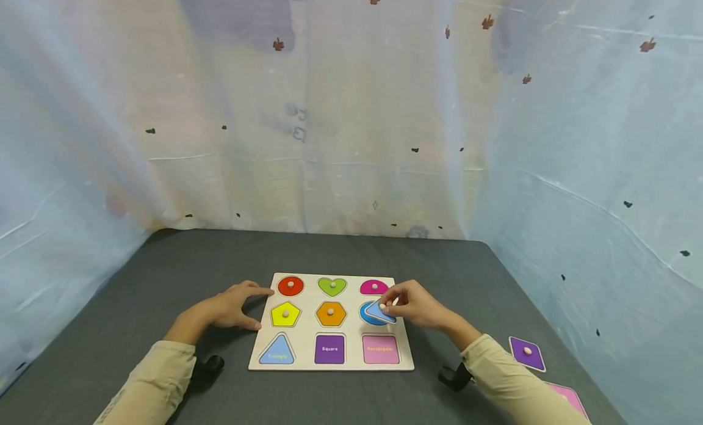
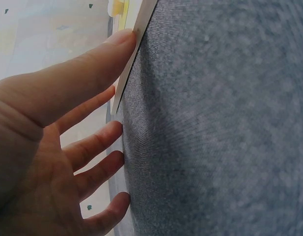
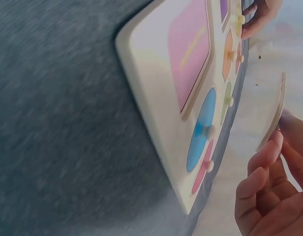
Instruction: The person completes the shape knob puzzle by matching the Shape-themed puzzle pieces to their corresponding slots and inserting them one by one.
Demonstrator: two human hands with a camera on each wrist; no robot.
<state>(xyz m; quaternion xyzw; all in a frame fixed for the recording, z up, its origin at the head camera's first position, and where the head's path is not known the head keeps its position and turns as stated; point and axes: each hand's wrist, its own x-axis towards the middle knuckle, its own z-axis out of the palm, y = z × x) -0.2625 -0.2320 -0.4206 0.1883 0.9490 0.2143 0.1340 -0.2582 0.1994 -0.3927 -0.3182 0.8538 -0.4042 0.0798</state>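
Note:
A cream wooden shape puzzle board [image 1: 304,333] lies on the dark table. My left hand [image 1: 230,306] rests at its left edge, thumb and forefinger touching the rim, the other fingers [image 2: 95,145] loosely extended. Over the right side of the board, my right hand [image 1: 415,304] pinches a blue triangle puzzle piece [image 1: 378,313] by its knob. In the right wrist view this triangle piece [image 3: 277,110] is raised above the board, seen nearly edge-on. It partly covers the blue oval piece [image 1: 367,318] in the head view. Printed triangle [image 1: 277,350], square [image 1: 329,353] and rectangle recesses [image 1: 381,353] line the near row.
A purple square piece [image 1: 527,353] and a pink piece [image 1: 569,395] lie on the table at the right, the pink one partly behind my right sleeve [image 1: 511,376]. Red, green, magenta, yellow and orange knobbed pieces sit in the board. A patterned curtain [image 1: 351,107] encloses the table.

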